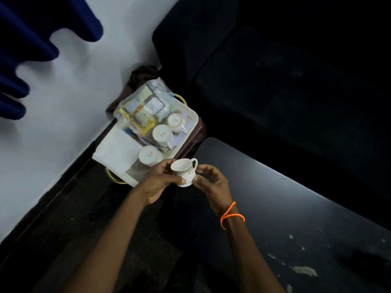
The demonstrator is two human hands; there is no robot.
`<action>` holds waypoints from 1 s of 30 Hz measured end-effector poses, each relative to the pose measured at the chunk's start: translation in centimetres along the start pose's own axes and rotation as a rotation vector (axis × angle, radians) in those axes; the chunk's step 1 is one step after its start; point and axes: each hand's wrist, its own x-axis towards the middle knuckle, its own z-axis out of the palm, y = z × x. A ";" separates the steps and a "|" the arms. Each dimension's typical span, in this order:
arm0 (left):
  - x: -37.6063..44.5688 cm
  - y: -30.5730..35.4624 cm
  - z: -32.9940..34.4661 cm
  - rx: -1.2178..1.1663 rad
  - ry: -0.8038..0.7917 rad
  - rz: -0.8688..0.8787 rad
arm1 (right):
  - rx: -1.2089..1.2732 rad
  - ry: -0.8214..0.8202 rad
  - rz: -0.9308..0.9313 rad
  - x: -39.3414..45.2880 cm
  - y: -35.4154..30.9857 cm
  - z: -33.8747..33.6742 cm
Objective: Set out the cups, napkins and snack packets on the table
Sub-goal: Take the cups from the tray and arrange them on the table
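Closest to the lens are two bare forearms coming up from the bottom of the frame, the right one with an orange bead bracelet (232, 215). Dead centre, the left hand (159, 182) pinches a small white glazed china cup with a gold floral band (184, 172) by rim and base, tipped, mouth facing up-left, handle toward the upper right. The right hand (213, 180) cups loosely beside it, thumb maybe touching the base. The glossy black table (296, 199) lies right of the cup, so that hand's nearer. Upper centre, a cream plastic tray (190, 127) keeps three upturned cups (161, 134), folded white napkins (118, 149) and bagged crinkly packets (143, 106).
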 end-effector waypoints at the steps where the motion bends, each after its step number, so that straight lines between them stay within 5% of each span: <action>1: 0.5 -0.2 1.8 0.063 0.021 0.006 | -0.034 0.033 -0.012 -0.3 -0.2 -1.3; 6: 2.3 -2.8 10.5 0.352 0.014 0.010 | -0.187 0.130 -0.046 -2.4 -1.2 -8.0; 10: 3.1 -5.2 17.3 0.414 -0.231 0.063 | -0.293 0.146 -0.066 -5.0 -0.9 -13.2; 15: 3.4 -7.8 23.5 0.662 -0.204 -0.079 | -0.404 0.403 -0.053 -8.2 0.3 -17.9; 19: 3.2 -9.7 26.2 0.857 -0.253 0.049 | -0.541 0.530 0.002 -9.8 1.9 -20.6; 23: 2.5 -11.5 27.3 0.961 -0.207 0.082 | -0.635 0.547 -0.022 -10.4 4.0 -22.8; 27: 2.6 -12.8 27.3 1.212 0.003 0.277 | -0.851 0.444 -0.072 -10.4 5.2 -24.8; 30: 2.8 -14.4 27.6 1.183 -0.151 0.273 | -1.185 0.231 -0.072 -10.4 5.1 -25.9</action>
